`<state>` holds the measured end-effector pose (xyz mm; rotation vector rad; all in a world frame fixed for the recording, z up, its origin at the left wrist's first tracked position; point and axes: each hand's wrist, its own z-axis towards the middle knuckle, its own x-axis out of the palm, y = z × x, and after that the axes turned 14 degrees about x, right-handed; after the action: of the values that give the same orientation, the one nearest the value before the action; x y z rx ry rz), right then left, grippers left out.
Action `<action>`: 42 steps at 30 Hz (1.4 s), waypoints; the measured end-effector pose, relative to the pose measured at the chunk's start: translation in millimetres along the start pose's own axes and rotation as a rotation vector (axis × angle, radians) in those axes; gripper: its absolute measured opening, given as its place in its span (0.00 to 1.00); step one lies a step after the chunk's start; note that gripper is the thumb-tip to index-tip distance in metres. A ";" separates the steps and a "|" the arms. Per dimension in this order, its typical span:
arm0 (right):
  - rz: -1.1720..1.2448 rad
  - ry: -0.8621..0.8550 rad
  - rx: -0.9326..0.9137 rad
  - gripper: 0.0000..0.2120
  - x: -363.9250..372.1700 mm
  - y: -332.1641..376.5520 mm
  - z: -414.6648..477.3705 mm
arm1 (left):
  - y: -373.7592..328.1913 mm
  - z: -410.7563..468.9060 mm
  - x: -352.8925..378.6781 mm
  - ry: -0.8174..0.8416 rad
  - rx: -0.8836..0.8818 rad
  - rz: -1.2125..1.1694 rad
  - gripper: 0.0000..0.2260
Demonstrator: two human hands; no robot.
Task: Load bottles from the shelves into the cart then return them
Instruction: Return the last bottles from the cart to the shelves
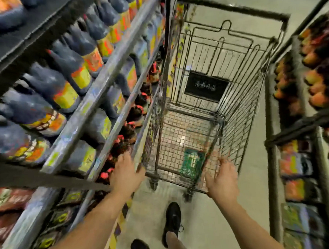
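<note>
Fingers [220, 161] of the right hand [223, 179] lie straight and slightly spread against the near end of the cart [239, 117]. Those of the left hand [127, 172] reach its near left corner, too blurred to tell whether they grip. The bottles [71, 66] all appear to stand in rows on the shelves [105, 76] just left of the cart. Its wire basket shows only a green tag [193, 162] at the near end, so by my reading loading has not begun and the return lies well ahead.
</note>
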<state>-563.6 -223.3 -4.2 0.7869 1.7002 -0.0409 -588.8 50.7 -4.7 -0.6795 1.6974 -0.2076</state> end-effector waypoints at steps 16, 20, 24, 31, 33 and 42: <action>0.097 -0.024 0.454 0.22 70.9 -76.6 87.1 | -1.8 108.9 108.6 -0.108 -0.262 -0.107 0.22; 0.166 -0.070 0.423 0.13 69.2 -65.3 116.3 | -10.0 139.3 111.7 -0.114 -0.260 -0.050 0.21; 0.163 -0.113 0.402 0.14 69.8 -51.0 148.8 | -20.7 173.2 113.7 -0.161 -0.241 -0.005 0.22; 0.180 -0.155 0.365 0.14 72.2 -26.5 208.5 | -38.9 239.5 115.5 -0.213 -0.168 0.028 0.21; 0.180 -0.168 0.353 0.14 71.6 -17.1 226.6 | -44.4 260.3 115.8 -0.228 -0.141 0.043 0.22; 0.190 -0.194 0.346 0.15 67.0 30.0 309.8 | -79.6 359.2 107.2 -0.223 -0.104 0.075 0.24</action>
<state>-288.3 -300.5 -144.0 1.1608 1.4452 -0.2778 -234.7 8.7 -145.3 -0.6878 1.5239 0.0103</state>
